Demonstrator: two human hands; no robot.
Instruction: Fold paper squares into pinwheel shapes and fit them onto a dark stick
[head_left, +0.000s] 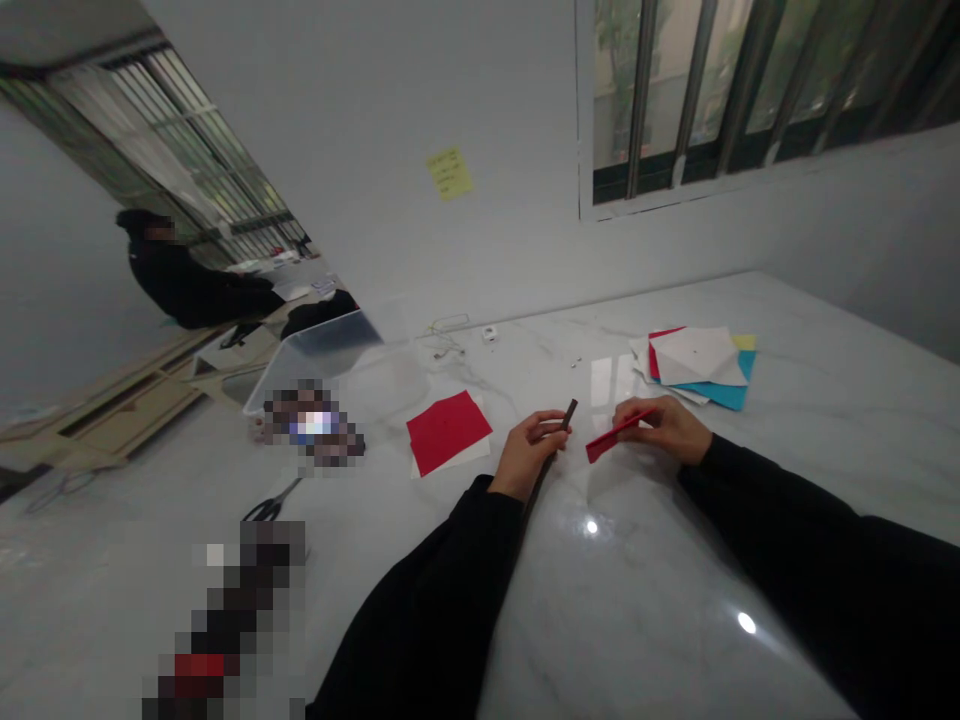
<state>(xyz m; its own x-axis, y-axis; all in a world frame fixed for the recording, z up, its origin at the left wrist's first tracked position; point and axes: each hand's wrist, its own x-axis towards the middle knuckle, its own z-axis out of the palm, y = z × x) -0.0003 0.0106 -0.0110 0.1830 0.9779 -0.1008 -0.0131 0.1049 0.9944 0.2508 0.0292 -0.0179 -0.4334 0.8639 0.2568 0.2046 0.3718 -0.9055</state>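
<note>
My left hand (526, 452) is closed around a thin dark stick (568, 412) that points up and away from me over the white marble table (645, 600). My right hand (667, 425) pinches a narrow folded strip of red paper (611, 438), held edge-on just above the table. The two hands are close together, a small gap between the stick and the red strip. Both arms wear black sleeves.
A red paper square (448, 428) on white sheets lies left of my hands. A stack of white, red, blue and yellow papers (701, 362) sits at the right. Scissors (271, 505) lie at the left front. A clear plastic box (322, 360) stands behind. Another person in black (187, 280) sits far left.
</note>
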